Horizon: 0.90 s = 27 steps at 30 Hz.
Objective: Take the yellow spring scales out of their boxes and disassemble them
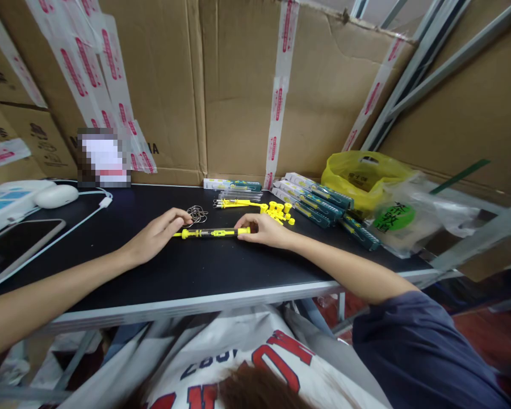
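A slim clear tube with yellow ends and a yellow part inside [215,233] lies sideways between my hands, just over the black tabletop. My right hand [264,230] pinches its yellow right end. At the other end, my left hand [159,230] has its fingers bent around the thin yellow tip; the thumb is partly hidden. Right behind the left fingertips sits a small heap of thin metal rings or wire loops [197,214]. Yellow caps [276,211] are piled beyond my right hand, beside yellow rods with metal ends [234,203] and several clear tubes [241,195].
Green-and-white slim boxes [310,199] are stacked at the back right, near a yellow plastic bag [366,176] and a clear bag [402,218]. On the left lie a phone [21,244], a white cable [79,218] and a power strip [8,199]. Cardboard [238,96] walls the back.
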Tool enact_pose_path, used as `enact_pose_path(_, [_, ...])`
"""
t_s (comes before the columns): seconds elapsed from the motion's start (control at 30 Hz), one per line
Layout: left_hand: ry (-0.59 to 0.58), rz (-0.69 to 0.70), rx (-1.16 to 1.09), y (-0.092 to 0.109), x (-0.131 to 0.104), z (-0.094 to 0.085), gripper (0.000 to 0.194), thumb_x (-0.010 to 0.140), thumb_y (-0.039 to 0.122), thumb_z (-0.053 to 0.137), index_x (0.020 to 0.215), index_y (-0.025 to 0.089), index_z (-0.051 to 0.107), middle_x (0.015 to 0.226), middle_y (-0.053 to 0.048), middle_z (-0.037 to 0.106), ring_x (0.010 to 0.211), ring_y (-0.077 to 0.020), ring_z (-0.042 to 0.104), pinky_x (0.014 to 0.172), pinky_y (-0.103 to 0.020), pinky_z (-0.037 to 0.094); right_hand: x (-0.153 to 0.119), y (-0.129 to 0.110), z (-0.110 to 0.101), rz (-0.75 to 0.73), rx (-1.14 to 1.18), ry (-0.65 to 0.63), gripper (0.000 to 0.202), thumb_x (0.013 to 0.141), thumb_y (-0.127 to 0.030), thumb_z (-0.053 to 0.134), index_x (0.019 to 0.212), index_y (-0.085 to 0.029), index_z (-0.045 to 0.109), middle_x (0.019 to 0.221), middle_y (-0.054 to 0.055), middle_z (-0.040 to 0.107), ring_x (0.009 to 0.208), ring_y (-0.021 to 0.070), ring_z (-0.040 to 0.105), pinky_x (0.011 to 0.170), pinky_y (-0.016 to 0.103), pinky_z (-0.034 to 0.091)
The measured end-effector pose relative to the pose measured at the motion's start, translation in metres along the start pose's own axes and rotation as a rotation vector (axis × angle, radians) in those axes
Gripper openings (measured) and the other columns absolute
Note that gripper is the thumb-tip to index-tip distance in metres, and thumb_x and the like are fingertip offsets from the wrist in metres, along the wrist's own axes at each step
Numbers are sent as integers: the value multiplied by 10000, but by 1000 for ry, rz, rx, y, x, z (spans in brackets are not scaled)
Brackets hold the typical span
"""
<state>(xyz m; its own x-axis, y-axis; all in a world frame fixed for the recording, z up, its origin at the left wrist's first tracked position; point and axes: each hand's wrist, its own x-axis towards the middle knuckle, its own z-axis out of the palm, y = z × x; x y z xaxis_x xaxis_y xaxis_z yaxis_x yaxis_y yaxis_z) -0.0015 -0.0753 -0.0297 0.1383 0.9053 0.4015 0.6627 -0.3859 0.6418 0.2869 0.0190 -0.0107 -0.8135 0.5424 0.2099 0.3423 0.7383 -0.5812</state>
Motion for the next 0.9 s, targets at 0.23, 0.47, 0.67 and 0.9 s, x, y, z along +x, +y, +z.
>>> enact_pose_path(0.23, [-25,89,-138,13,15,29,430,959,525,322,1078,184,555,1101,-89,644,1130,-229,550,1042,-420,384,0,4,1,-11,75,56,274,775,-328,684,959,-127,651,785,17,626,688,112,544,637,227,413])
enact_pose_path(0.47, [-7,46,-192,13,36,50,398,876,537,509,1022,172,570,996,-60,653,951,-194,630,893,-361,495,0,14,3,9,75,63,330,756,-368,712,970,-121,666,679,-17,589,592,85,494,578,208,366])
enact_pose_path(0.67, [-142,212,148,11,34,44,359,833,484,582,1047,202,644,912,-36,622,861,-187,600,794,-330,486,2,12,5,10,107,51,346,756,-374,714,986,-120,667,717,-1,622,616,85,511,595,205,374])
enact_pose_path(0.9, [-177,264,274,15,33,42,383,868,495,530,1135,237,622,941,-32,625,861,-183,597,776,-303,463,2,7,6,-6,150,62,355,743,-386,720,975,-121,671,710,-4,611,597,81,492,572,203,368])
